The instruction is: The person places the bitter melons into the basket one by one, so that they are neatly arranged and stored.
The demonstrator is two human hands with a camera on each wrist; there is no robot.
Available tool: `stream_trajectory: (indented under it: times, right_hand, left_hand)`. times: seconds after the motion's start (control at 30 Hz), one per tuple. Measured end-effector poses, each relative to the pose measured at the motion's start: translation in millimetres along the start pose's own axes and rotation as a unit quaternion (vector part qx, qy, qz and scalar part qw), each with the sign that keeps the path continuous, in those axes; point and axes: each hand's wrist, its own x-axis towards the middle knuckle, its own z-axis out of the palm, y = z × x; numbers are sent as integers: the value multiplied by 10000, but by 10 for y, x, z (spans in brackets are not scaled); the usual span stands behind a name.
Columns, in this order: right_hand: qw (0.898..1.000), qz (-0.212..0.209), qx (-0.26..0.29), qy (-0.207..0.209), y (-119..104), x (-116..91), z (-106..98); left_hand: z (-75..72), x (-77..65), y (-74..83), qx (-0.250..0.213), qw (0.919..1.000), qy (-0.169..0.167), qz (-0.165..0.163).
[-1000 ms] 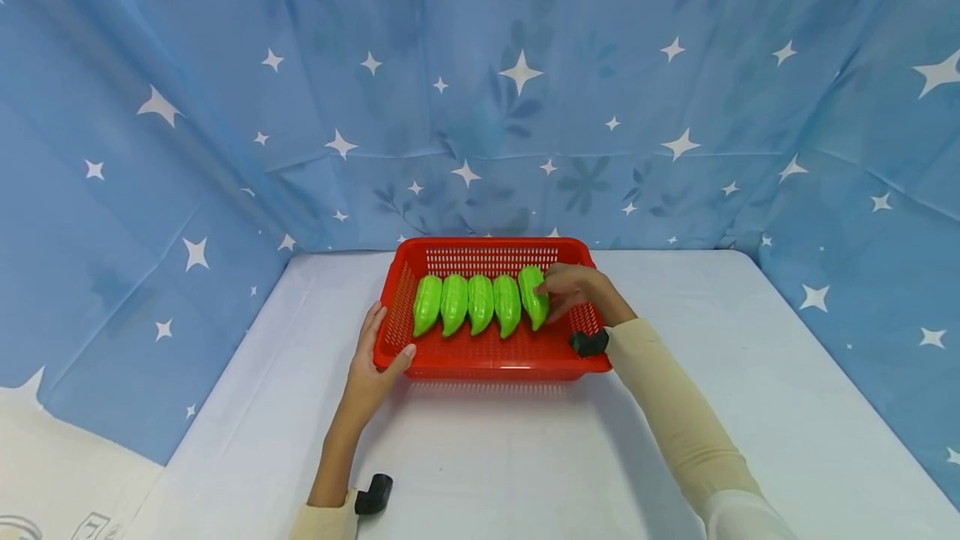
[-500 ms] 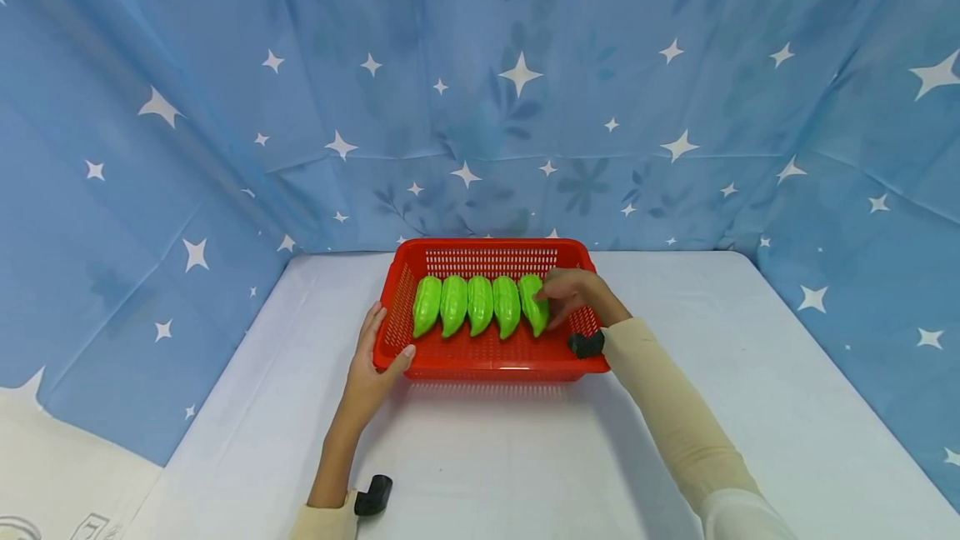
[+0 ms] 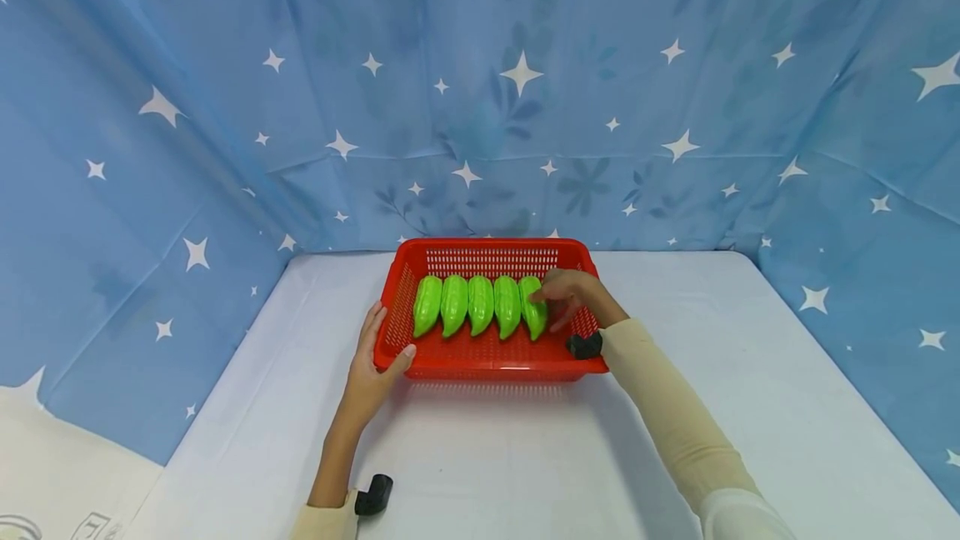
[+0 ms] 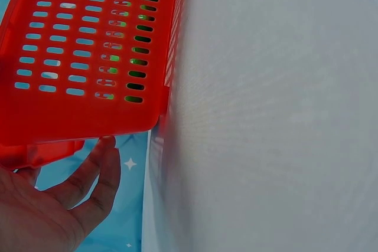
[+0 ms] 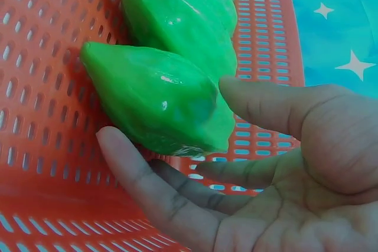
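Several glossy bright-green, ridged pieces with pointed tips, like toy bitter melons, lie side by side in a red slotted plastic basket (image 3: 480,365). My right hand (image 3: 567,294) is inside the basket beside the rightmost green piece (image 3: 533,311). In the right wrist view, its thumb is at the blunt end of that green piece (image 5: 153,95), and its loosely spread fingers (image 5: 162,205) reach along the near side. My left hand (image 3: 372,369) holds the basket's left rim, thumb over the edge. The left wrist view shows its fingers (image 4: 97,181) under the rim, outside the wall.
The basket stands on a white-covered table (image 3: 480,457), near its back edge. A blue curtain with white stars (image 3: 517,107) hangs behind and along both sides. Inside the basket, bare floor shows in front of the row and at the right end.
The rightmost green piece has come down slightly toward me, level with the others in the row. My right hand's fingers have loosened around it. The left hand has stayed at the rim.
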Motion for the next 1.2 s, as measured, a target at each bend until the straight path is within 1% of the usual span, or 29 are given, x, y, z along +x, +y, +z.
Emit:
stream_trajectory:
  times: [0.1, 0.17, 0.2, 0.3, 0.4, 0.43, 0.53, 0.67, 0.77, 0.83, 0.93, 1.1, 1.2]
  right_hand:
    - [9997, -70, -234, 44, -14, -14, 0]
    - [9996, -100, -261, 60, -19, -19, 3]
    - [9996, -105, -249, 77, -19, -19, 4]
    - [9994, -154, -274, 107, -15, -21, 11]
    - [9990, -183, -387, 134, -13, -17, 16]
    - [9988, -180, -421, 149, -13, -14, 16]
    - [9984, -169, -492, 201, -17, 0, 10]
    - [9987, -58, -494, 149, -13, 6, -5]
    - [9990, 112, -433, 82, -2, 5, -16]
    - [9991, 161, -384, 106, 3, -8, -25]
    - [9993, 66, -311, 207, 1, -55, -38]
    - [9991, -344, -34, 253, -23, -208, -68]
    - [9978, -600, -15, 267, -24, -330, -95]
  left_hand:
    - [-1, 5, 1, 29, 10000, 12, -4]
    - [1, 6, -3, 42, 10000, 13, 10]
    - [-2, -3, 41, 19, 10000, -3, -26]
    - [1, -4, 53, -11, 10000, -27, -50]
    - [1, -3, 48, -8, 10000, -32, -88]
    - [4, 6, 0, 14, 10000, -12, -40]
    - [3, 4, -16, 52, 10000, 14, -1]
    - [8, 2, -9, 61, 10000, 32, -13]
    - [14, 5, -13, 59, 10000, 23, -12]
    - [16, 4, -13, 50, 10000, 9, -3]
    - [12, 4, -8, 74, 10000, -3, 33]
    - [2, 6, 8, 90, 10000, 5, 9]
    - [-1, 6, 12, 67, 10000, -6, -3]
